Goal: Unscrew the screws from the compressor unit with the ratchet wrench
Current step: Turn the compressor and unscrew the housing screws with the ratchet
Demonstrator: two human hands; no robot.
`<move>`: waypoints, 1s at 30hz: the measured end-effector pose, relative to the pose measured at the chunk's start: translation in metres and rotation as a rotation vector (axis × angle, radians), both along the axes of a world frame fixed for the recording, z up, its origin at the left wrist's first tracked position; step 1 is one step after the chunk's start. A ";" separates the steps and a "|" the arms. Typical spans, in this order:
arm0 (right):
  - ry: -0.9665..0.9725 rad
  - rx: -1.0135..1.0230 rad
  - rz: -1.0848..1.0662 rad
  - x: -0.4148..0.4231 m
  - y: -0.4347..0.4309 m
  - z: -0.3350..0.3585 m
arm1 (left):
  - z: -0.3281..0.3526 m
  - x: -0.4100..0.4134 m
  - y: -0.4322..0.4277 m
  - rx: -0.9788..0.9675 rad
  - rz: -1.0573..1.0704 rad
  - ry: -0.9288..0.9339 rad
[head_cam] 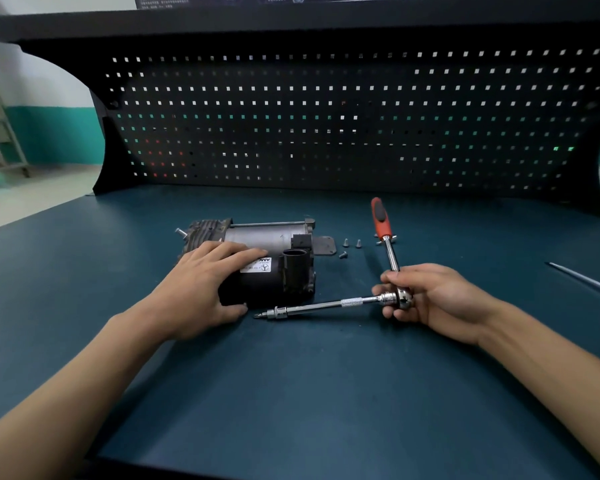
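Metal and likely heavy, the compressor unit (pixel 271 239) sits under the flat-fingered left hand (pixel 201 289); the right hand (pixel 430 301) grips the ratchet wrench (pixel 390 254) head.

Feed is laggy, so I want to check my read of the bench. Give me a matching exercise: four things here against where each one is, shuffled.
Things:
1. compressor
2. ratchet wrench
3. loose screws
4. thin rod

Places:
A. lying on the bench just right of the compressor
B. held at its head by the right grip
C. near the bench's far right edge
D. under the left grip

Pairs: 1-D, 2-B, 3-A, 4-C.
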State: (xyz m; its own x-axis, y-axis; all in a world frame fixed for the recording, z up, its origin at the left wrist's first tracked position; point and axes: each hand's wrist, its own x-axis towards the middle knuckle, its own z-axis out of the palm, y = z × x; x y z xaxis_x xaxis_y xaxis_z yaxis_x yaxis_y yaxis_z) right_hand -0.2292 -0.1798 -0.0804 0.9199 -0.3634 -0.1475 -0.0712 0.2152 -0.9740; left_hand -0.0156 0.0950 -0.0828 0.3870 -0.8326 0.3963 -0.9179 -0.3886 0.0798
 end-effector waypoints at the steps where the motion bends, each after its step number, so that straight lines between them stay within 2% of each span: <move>1: -0.012 0.012 0.000 0.000 0.001 0.000 | 0.000 0.001 0.001 0.000 -0.008 0.007; 30: -0.082 0.042 0.019 0.004 0.006 -0.008 | -0.010 0.003 -0.003 -0.087 -0.020 0.015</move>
State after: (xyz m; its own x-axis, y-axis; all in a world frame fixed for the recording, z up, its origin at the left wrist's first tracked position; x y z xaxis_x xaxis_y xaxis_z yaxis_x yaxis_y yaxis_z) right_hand -0.2248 -0.1740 -0.0889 0.9362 -0.3408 -0.0859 0.0042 0.2553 -0.9668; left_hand -0.0129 0.0917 -0.0924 0.3772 -0.8025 0.4624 -0.9238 -0.3616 0.1260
